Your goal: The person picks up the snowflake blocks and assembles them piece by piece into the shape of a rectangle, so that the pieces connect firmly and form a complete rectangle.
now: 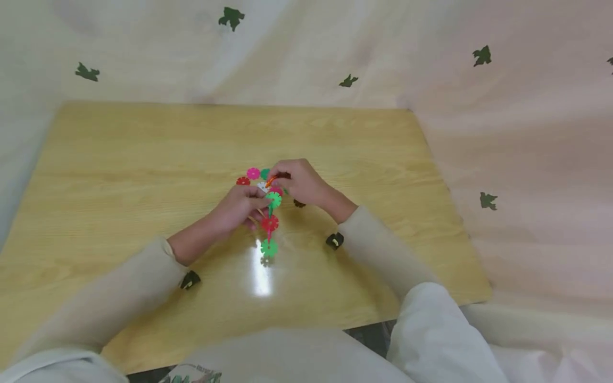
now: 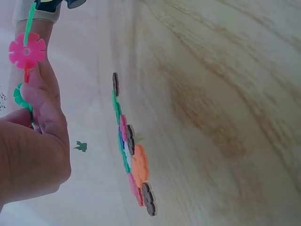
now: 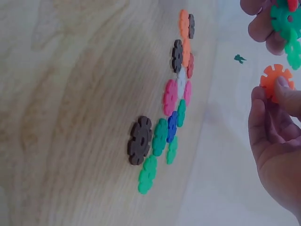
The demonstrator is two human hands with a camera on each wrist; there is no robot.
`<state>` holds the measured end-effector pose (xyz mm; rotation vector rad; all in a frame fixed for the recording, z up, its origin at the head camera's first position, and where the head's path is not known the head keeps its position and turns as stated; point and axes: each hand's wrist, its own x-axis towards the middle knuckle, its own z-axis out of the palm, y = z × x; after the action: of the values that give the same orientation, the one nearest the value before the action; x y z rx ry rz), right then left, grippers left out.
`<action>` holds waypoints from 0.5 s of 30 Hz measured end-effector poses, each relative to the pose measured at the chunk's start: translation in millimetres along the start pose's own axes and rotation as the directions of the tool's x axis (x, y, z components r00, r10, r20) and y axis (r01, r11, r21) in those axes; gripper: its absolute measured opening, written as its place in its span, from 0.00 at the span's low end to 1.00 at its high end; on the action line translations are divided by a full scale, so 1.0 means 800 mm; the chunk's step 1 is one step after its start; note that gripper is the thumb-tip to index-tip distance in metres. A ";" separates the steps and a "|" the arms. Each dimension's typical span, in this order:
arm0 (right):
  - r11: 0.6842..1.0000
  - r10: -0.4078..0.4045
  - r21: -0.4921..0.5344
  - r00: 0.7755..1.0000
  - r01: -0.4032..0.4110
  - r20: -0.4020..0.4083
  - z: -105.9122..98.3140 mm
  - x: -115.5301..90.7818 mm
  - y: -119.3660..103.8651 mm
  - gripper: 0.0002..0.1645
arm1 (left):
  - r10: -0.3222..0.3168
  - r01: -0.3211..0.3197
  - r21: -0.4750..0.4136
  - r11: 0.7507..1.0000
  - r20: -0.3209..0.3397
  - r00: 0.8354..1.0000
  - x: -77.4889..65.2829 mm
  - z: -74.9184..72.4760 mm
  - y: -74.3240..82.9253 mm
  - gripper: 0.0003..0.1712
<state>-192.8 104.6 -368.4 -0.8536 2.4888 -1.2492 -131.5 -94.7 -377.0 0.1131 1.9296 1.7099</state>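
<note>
My left fingers (image 1: 258,203) grip the disc chain (image 1: 270,223), whose long axis runs from them toward the near edge; the orange disc (image 3: 269,81), pinched in my right fingers (image 1: 281,167), sits just beyond the chain's far end. Face-on in the chain I count two light-green discs (image 1: 268,248) and one red disc (image 1: 270,222); on the desk (image 1: 143,149), three brown discs (image 3: 139,141), one white disc (image 3: 181,84), one blue disc (image 3: 172,126)

Before you: one wood-grain counter (image 1: 143,149). Directly on it, your scattered group of flower-shaped discs (image 3: 140,141), flat: brown, green, pink, orange, red; also a blue disc (image 3: 172,126), a white disc (image 3: 181,84).
</note>
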 end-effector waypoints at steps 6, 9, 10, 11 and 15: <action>0.996 -0.071 -0.059 0.997 0.072 0.021 -0.006 0.008 -0.002 0.07 | 0.012 -0.013 -0.028 1.000 -0.019 1.000 -0.002 0.000 0.005 0.11; 0.990 -0.112 -0.086 0.993 0.115 0.039 -0.009 0.010 -0.002 0.08 | 0.023 -0.024 -0.022 0.999 -0.026 0.999 -0.003 -0.001 0.009 0.11; 0.987 -0.126 -0.092 0.991 0.130 0.042 -0.009 0.010 -0.002 0.08 | 0.029 -0.029 -0.014 0.999 -0.031 0.999 -0.003 -0.001 0.010 0.11; 0.985 -0.139 -0.094 0.989 0.142 0.046 -0.009 0.010 -0.002 0.08 | 0.031 -0.031 -0.005 1.000 -0.035 0.999 -0.004 -0.001 0.010 0.11; 0.979 -0.176 -0.094 0.981 0.183 0.081 -0.008 0.008 -0.004 0.08 | 0.042 -0.040 0.039 0.998 -0.053 0.998 -0.007 -0.003 0.011 0.11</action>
<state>-199.4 103.4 -362.1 -1.1505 2.4809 -1.1299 -130.3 -97.4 -366.9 0.1224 2.0124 1.7193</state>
